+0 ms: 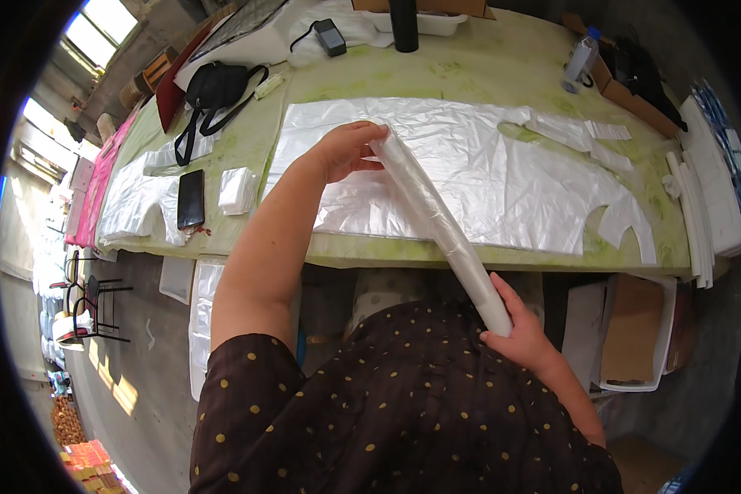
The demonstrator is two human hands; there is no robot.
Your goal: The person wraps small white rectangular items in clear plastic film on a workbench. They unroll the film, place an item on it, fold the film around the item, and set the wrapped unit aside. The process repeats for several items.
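Note:
A long, narrow roll of thin whitish plastic (446,226) slants across in front of my body, its upper end to the left. My left hand (352,151) grips that upper end with bent fingers. Around the lower end, close to my clothing, my right hand (519,325) is closed. Behind the roll, a large white plastic vest bag (461,177) lies flat and wrinkled on the table, its cut-out handles to the right. My left hand is above this bag's left part. Another white plastic bag (136,198) lies at the table's left end.
A green-patterned cloth covers the table (337,78). On it are a black phone (191,199), a folded plastic packet (237,191), a black strapped bag (218,86) and a water bottle (580,62). White rolls (693,218) rest at the right edge. Below stands a bin with cardboard (632,329).

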